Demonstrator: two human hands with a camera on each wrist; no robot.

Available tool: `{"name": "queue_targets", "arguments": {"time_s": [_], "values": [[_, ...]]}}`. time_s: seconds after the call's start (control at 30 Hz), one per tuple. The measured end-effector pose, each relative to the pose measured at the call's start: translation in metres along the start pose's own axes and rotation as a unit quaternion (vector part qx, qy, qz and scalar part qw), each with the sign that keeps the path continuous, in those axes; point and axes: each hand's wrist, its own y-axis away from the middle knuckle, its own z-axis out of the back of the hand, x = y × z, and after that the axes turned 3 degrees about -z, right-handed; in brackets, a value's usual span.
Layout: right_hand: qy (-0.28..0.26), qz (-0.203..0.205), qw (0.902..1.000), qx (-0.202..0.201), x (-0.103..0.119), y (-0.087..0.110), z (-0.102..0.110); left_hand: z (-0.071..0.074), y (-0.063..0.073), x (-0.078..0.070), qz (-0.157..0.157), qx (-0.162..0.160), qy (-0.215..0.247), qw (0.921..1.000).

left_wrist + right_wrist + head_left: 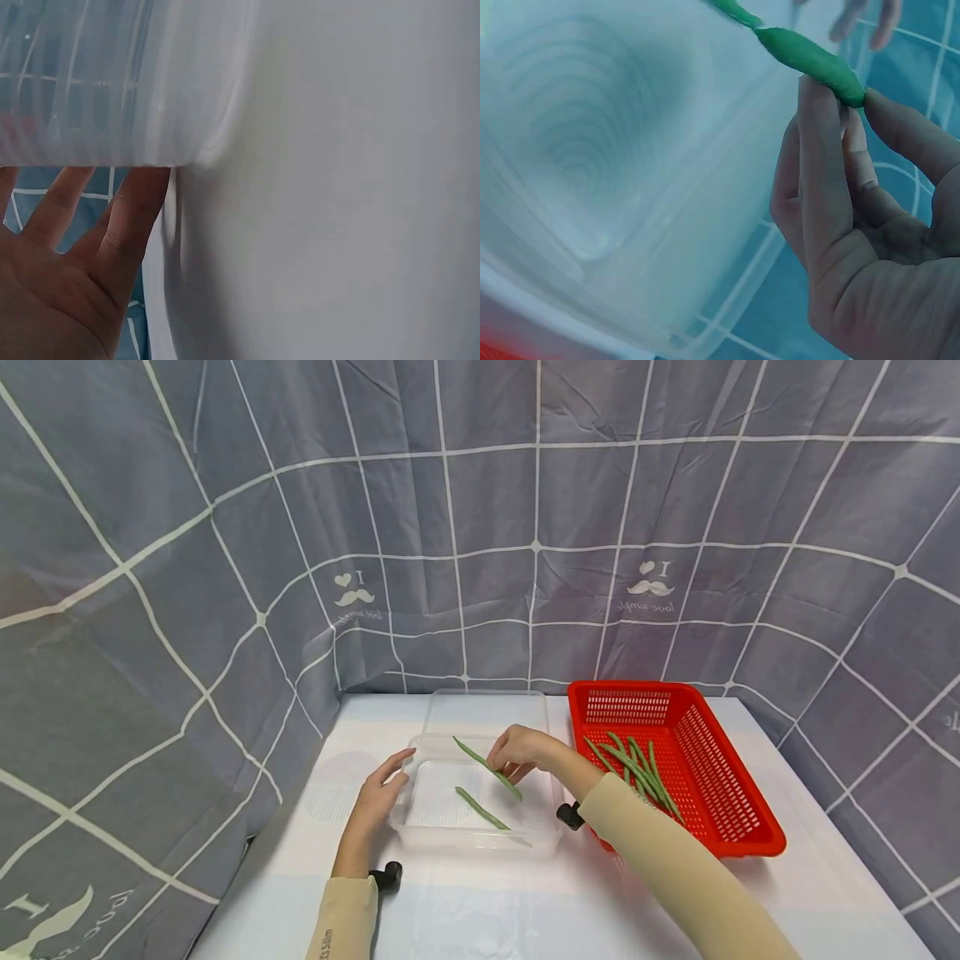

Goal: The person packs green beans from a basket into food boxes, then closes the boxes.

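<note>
My right hand point(521, 750) pinches a green bean point(471, 752) between thumb and fingertips, over the clear plastic container point(465, 839). In the right wrist view the gripped bean point(814, 61) sticks out past the fingertips; a further green piece meets its far end, and I cannot tell whether it is the same bean. A second green bean point(482, 808) lies slanted on the container's floor. At the container's left side is my left hand point(378, 795), fingers spread. The left wrist view has its fingers point(133, 214) against or just behind the container wall point(90, 97).
A red slotted basket point(738, 777) stands on the right, several green beans point(637, 764) in its left part. Behind the container lies a clear flat rectangular piece point(487, 706). Grey curtain point(487, 510) with white lines surrounds the white table point(450, 910).
</note>
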Motion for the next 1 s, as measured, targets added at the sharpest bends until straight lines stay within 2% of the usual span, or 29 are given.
{"name": "queue_targets", "arguments": {"time_s": [0.23,0.47,0.57,0.8,1.0], "values": [[0.051,-0.012,0.9986,0.002,-0.005,-0.009,-0.012,0.0,0.002,-0.002,-0.009,0.002,-0.001,1.0],[0.096,-0.018,0.9952,0.005,-0.006,-0.01,-0.022,0.001,0.001,-0.002,-0.005,0.006,-0.002,1.0],[0.132,-0.029,0.9908,-0.006,-0.003,-0.012,-0.027,0.003,0.001,-0.002,-0.005,0.011,-0.004,0.9999],[0.226,-0.056,0.9724,-0.018,-0.002,-0.02,-0.039,0.004,-0.001,-0.004,-0.003,0.014,-0.007,0.9999],[0.242,-0.054,0.9684,-0.02,0.0,-0.02,-0.045,0.006,-0.002,-0.004,0.004,0.016,-0.002,0.9999]]}}
